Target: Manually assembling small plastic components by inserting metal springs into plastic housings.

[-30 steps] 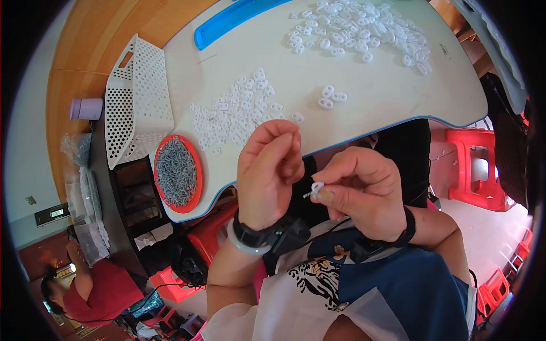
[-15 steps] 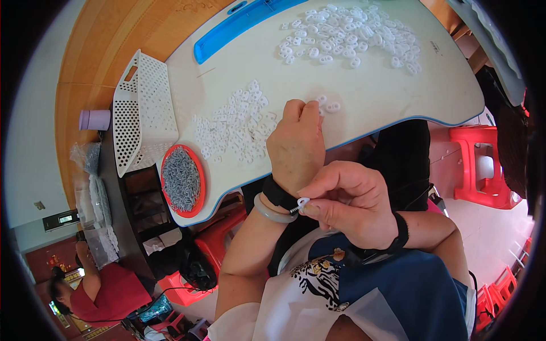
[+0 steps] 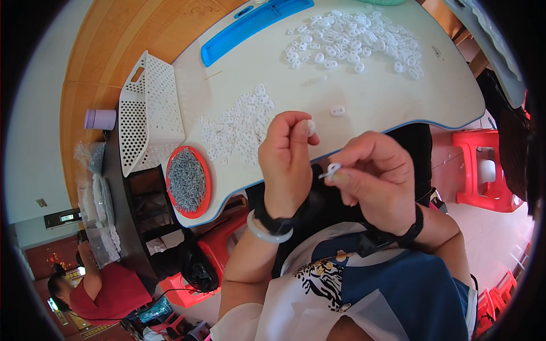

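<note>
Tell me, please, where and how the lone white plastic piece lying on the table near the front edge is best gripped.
Pinch the lone white piece across its narrow waist, coming straight down from above. It lies flat and apart from the piles, so fingertips can close on both long sides; its flatness probably leaves little edge to grasp.

A white perforated basket (image 3: 149, 111) was seen lying tilted at the left edge of the pale surface (image 3: 392, 96). Just below the basket, a round red dish (image 3: 188, 182) filled with small grey metal pieces was set on the surface. A long blue tray (image 3: 256, 25) was laid beyond the basket, toward the far edge. A lilac cup (image 3: 100, 119) was placed to the left of the basket, off the surface. A red plastic stool (image 3: 483, 170) was seen far to the right of the basket, on the floor.
</note>
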The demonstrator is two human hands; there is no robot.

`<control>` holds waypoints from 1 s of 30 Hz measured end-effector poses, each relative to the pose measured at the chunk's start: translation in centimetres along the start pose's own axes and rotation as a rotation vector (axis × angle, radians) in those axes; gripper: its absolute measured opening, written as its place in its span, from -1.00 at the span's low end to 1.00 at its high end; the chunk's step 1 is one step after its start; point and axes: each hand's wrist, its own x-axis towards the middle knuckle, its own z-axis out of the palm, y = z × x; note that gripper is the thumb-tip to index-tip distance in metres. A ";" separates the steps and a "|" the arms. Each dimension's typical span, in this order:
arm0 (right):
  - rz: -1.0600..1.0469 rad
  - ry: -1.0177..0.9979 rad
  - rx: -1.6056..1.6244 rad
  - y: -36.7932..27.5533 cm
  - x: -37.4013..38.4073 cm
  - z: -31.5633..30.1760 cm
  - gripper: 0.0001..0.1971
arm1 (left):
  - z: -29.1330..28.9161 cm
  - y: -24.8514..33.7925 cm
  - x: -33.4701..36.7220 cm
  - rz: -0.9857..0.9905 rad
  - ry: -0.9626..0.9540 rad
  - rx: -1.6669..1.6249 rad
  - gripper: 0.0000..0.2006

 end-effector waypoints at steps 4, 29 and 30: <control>-0.035 0.050 -0.005 -0.6 0.5 -0.4 -0.88 | -1.4 3.1 -1.9 -0.284 -0.136 -0.553 -0.77; -0.037 -0.059 -0.057 -0.5 -0.7 0.2 -0.80 | -2.7 4.6 -5.9 -0.353 -0.250 -0.786 -0.62; -0.062 -0.080 -0.059 -0.5 -0.7 0.1 -0.80 | -2.6 4.7 -5.9 -0.338 -0.210 -0.647 -0.60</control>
